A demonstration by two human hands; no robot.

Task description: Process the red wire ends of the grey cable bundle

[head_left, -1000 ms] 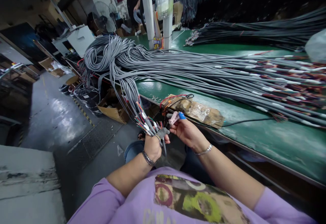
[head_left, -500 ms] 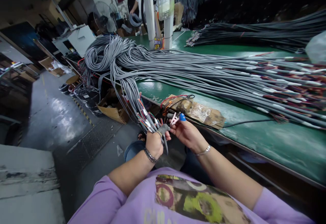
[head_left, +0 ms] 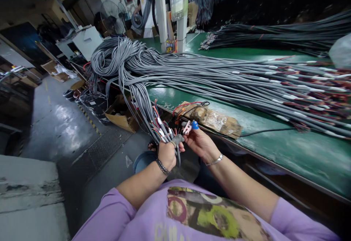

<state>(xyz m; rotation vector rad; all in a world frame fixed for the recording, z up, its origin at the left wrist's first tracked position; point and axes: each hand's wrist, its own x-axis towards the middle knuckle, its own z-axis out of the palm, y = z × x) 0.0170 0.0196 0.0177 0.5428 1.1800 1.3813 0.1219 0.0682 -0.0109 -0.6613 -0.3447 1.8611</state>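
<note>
My left hand is closed around a bundle of grey cables. A grey cover sits on its thumb. Stripped ends with thin coloured wires and white sleeves stick up just beyond my fist, and some cable ends poke out below it. Close to the left thumb, my right hand is closed in a pinch, its thumb tip covered in blue. A small pale pink clip shows between its thumb and fingers; its exact kind is unclear.
A long pile of grey cables lies across the green table. At the near edge rests a taped wooden block with red and black leads. An open carton stands on the floor. Behind a post, a person holds coiled cable.
My right hand has shifted slightly left and down with the pink clip turned a little. The left hand keeps its grip on the cables. The person behind has raised the coil.
</note>
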